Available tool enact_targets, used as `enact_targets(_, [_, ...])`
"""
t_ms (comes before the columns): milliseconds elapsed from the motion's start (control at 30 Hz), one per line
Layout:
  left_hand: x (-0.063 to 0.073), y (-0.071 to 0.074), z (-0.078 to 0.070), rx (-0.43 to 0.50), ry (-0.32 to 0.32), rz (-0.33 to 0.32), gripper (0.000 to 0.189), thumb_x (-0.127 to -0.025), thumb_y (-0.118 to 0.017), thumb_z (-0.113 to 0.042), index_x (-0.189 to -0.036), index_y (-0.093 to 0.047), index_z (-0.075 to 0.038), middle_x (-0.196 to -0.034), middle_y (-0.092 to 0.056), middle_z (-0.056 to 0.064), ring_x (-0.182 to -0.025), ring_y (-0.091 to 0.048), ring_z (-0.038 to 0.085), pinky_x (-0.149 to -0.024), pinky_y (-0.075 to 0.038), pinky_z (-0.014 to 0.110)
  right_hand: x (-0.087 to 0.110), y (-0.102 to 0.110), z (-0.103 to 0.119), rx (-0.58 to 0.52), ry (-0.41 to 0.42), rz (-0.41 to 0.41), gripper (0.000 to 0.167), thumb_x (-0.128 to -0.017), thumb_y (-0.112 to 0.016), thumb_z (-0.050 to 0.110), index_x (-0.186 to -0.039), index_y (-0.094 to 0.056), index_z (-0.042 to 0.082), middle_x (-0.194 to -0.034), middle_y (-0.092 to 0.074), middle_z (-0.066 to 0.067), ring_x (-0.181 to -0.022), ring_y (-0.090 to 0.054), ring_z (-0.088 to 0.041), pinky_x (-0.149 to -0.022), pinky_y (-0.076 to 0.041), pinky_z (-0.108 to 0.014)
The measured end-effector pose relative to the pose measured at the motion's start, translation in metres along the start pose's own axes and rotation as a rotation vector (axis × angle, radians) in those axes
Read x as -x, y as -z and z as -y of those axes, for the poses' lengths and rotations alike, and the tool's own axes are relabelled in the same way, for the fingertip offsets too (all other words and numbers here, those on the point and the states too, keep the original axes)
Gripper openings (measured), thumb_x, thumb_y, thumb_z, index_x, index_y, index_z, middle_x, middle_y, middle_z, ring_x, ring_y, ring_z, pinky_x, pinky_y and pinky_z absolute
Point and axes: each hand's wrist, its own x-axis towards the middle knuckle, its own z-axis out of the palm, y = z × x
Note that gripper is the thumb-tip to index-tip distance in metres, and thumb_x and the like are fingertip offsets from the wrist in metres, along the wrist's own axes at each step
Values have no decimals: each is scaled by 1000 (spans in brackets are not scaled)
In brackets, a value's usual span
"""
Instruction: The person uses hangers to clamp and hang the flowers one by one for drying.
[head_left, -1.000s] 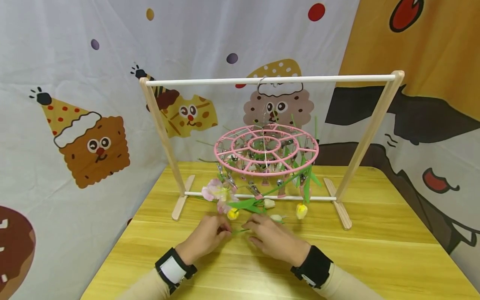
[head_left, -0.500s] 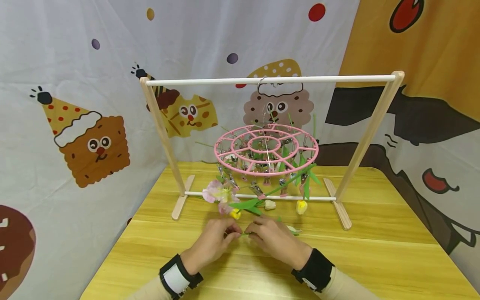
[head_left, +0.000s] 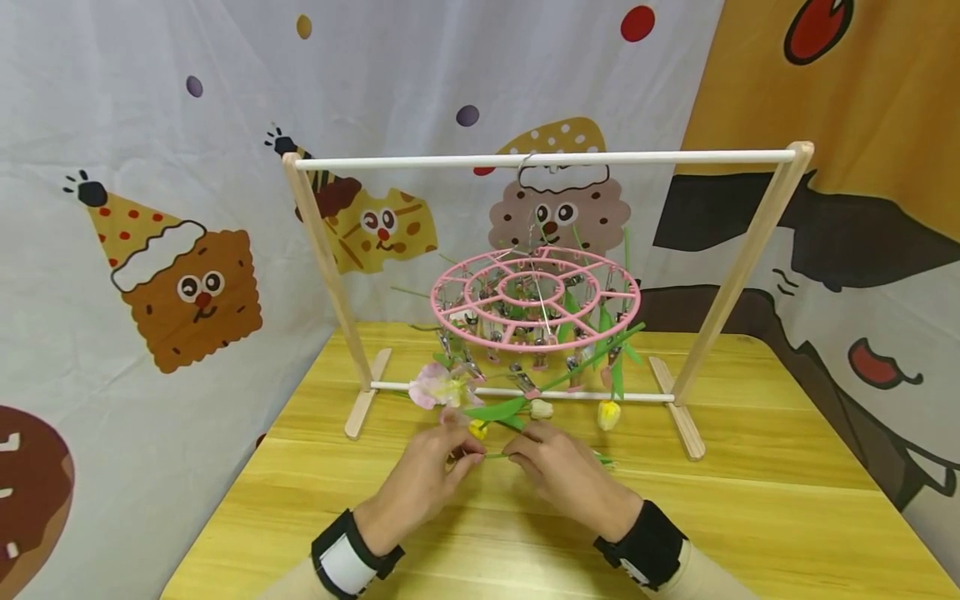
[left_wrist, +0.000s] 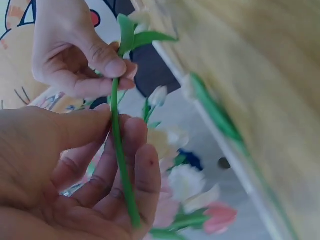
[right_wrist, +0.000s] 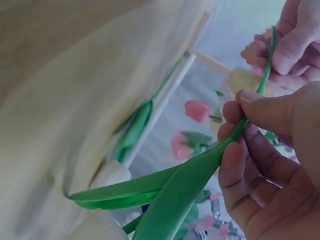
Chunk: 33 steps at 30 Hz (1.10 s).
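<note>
An artificial white tulip with a green stem (left_wrist: 118,145) and long green leaves (right_wrist: 187,185) lies between both hands, low over the table's middle. My left hand (head_left: 423,471) pinches the bare stem between thumb and fingers. Nearer the leaves, my right hand (head_left: 573,475) grips the same stem with thumb and fingertips. In the head view the right hand hides most of the bloom. Just beyond the hands are a yellow tulip (head_left: 477,429), a pale pink flower (head_left: 435,386) and another white tulip (head_left: 541,409).
A pink round clip hanger (head_left: 491,344) hangs from the white bar (head_left: 420,162) of a wooden stand (head_left: 738,279). Flowers and green stems are caught in its clips, including a drooping yellow tulip (head_left: 609,415). A cartoon-printed curtain (head_left: 360,67) backs the wooden table (head_left: 780,517).
The white tulip has slid rightward, its bloom passing behind my right hand. My left hand has shifted right along with it, and both hands are now slightly farther from the table's near edge.
</note>
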Motion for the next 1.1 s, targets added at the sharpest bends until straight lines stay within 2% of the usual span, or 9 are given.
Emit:
enact_targets(100, [0,10,-9,-35,-59,-71,7,-106,-88,-11,-108,-83,-16,-107,-79,-4,-92,-75,7,-77,-66,27,3,7,-3,9,-9,-49,15,-100,-91,6,-113,-88,14,-104,-75,0,-92,-71,-13,-76,-60,-21])
enact_targets(233, [-1,23,-25,-79,-153,-157,9,-104,-90,-12,-110,-83,-16,-104,-78,-4,-85,-73,4,-72,-60,17,7,15,-5,0,-23,-111,17,-100,-92,4,-112,-87,14,-103,-74,0,-90,-68,-12,-70,-55,-20])
enact_targets(367, [-7,41,-42,-123,-300,-279,18,-99,-94,-5,-109,-83,-15,-102,-77,-2,-82,-73,5,-71,-58,11,11,20,-8,4,-23,-159,20,-98,-93,3,-113,-86,15,-105,-77,1,-92,-71,-12,-72,-58,-22])
enact_targets(533, [-26,67,-63,-175,-463,-450,24,-96,-96,-4,-112,-79,-9,-104,-75,4,-89,-76,16,-80,-66,26,14,26,-12,12,-12,-201,25,-96,-94,2,-116,-85,15,-108,-80,1,-98,-75,-14,-80,-65,-27])
enact_targets(700, [-48,79,-84,-341,-520,-556,28,-98,-97,-16,-119,-80,-9,-116,-78,10,-105,-75,29,-91,-65,43,15,31,-17,15,-4,-227,27,-97,-93,2,-117,-85,16,-109,-81,1,-98,-76,-15,-84,-67,-32])
enact_targets(800, [-62,78,-93,-485,-537,-566,33,-97,-99,-23,-123,-81,-12,-124,-79,10,-113,-74,30,-95,-62,46,15,32,-18,16,-2,-234,27,-96,-94,2,-118,-85,16,-110,-82,2,-99,-76,-15,-88,-67,-35])
enact_targets(900, [-72,76,-98,-604,-529,-515,30,-102,-95,-27,-128,-83,-17,-130,-81,6,-120,-76,28,-103,-62,45,15,32,-19,13,2,-247,30,-94,-95,0,-117,-85,16,-110,-81,1,-100,-76,-15,-89,-67,-36])
enact_targets(1000, [-80,72,-98,-657,-505,-435,25,-108,-89,-28,-131,-83,-20,-132,-83,1,-123,-77,25,-110,-61,45,16,32,-21,1,9,-266,33,-92,-95,-3,-118,-86,16,-111,-81,2,-102,-75,-15,-89,-67,-34])
enact_targets(1100, [-83,70,-96,-662,-487,-396,24,-107,-89,-27,-130,-84,-20,-129,-84,-1,-120,-79,23,-111,-62,45,17,33,-22,-16,23,-283,39,-92,-94,-6,-122,-86,16,-113,-81,2,-103,-75,-15,-88,-66,-30])
